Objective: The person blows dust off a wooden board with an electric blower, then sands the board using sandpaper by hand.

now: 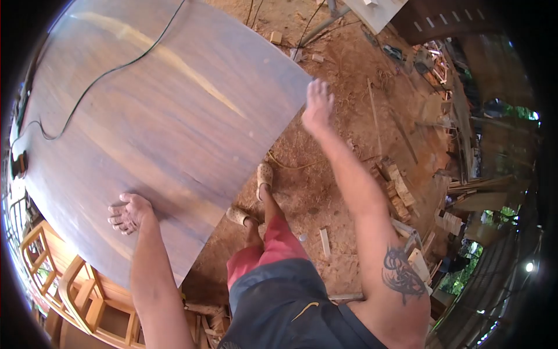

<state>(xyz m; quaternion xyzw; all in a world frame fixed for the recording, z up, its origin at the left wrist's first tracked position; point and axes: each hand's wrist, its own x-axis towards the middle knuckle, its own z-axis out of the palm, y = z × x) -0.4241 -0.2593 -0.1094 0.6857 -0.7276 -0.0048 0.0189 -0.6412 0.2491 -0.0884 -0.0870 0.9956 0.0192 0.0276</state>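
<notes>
A large wooden tabletop with reddish-brown grain and pale streaks fills the left of the head view. My left hand is over its near part, fingers apart and slightly bent, holding nothing. Whether that hand touches the wood or hovers just above, I cannot tell. Close to the tabletop's right corner is my right hand, its fingers stretched out and nothing in them. Contact with the edge there is unclear. A dark cable runs across the wood towards a dark object at the far left edge, too small to name.
Wooden chair frames stand at the lower left, beside the tabletop. Sawdust and scraps cover the dirt floor. Offcuts are piled at the right, and a yellowish cord lies near my feet. A pale board is at the top.
</notes>
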